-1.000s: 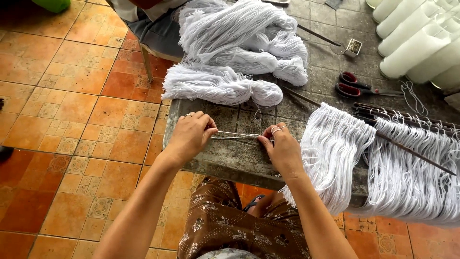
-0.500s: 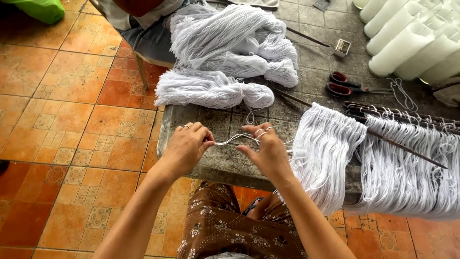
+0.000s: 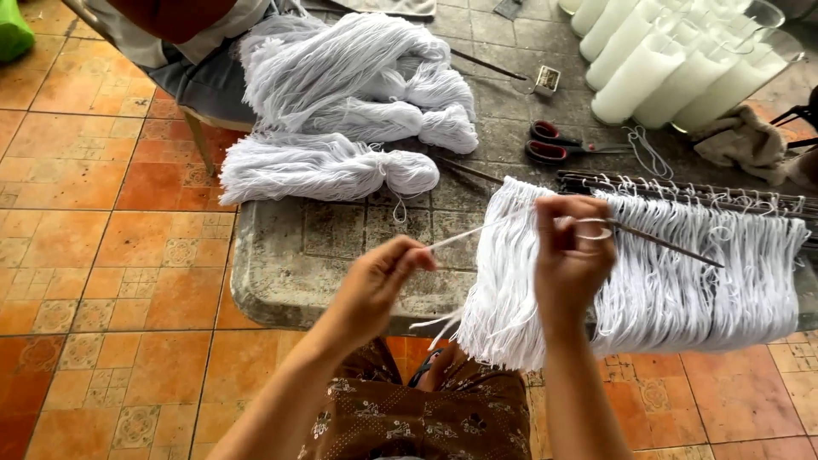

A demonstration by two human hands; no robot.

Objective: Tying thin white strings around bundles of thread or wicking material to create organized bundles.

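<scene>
White cotton strand (image 3: pixel 464 234) taut: left hand (image 3: pixel 379 285) pinches its end, right hand (image 3: pixel 569 251) grips strand and thin rod (image 3: pixel 665 245); keep tension even.

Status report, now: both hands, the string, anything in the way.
Left hand pinching white string. Right hand pinching its other end, looped, by the thin rod. Hanging string fringe right behind; nothing between the hands.

The strand of string (image 3: pixel 464 236) is white, as are the hanging fringe of cut strings (image 3: pixel 648 290), the yarn skeins (image 3: pixel 341 94) and the candles (image 3: pixel 656 68). The scissors (image 3: pixel 558 143) have red handles. The table top (image 3: pixel 341 255) is mottled grey. The floor tiles (image 3: pixel 85 255) are orange with pale ornamental squares. The trousers (image 3: pixel 426 417) are brown with small pale flowers.
</scene>
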